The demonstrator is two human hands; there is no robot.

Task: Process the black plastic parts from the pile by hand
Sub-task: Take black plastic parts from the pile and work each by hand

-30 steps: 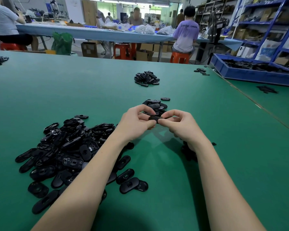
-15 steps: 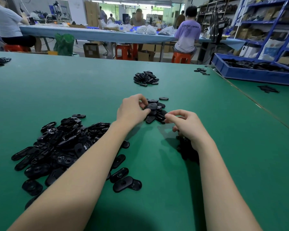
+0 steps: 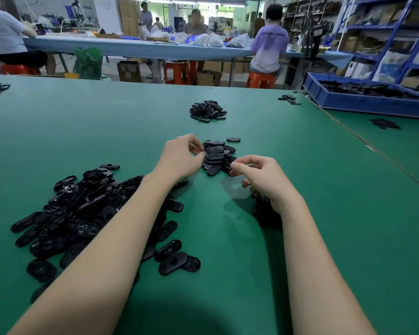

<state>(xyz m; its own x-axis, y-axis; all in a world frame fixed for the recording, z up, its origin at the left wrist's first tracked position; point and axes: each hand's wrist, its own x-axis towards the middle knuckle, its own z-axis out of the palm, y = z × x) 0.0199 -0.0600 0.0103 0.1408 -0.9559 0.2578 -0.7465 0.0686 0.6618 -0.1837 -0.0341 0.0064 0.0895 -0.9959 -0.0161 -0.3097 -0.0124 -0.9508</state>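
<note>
Many flat oval black plastic parts (image 3: 82, 213) lie heaped at left on the green table (image 3: 324, 226); the left hand (image 3: 182, 157), fingers curled, seemingly sets one on the small middle heap (image 3: 218, 157); the right hand (image 3: 259, 176) curls loosely, seemingly empty; next, fetch another.

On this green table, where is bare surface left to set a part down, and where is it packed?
Bare green table lies beyond the big pile, left of the far pile. More lies right of the right hand, toward the blue bin. It is crowded between the left hand and right hand, at the small pile.
</note>
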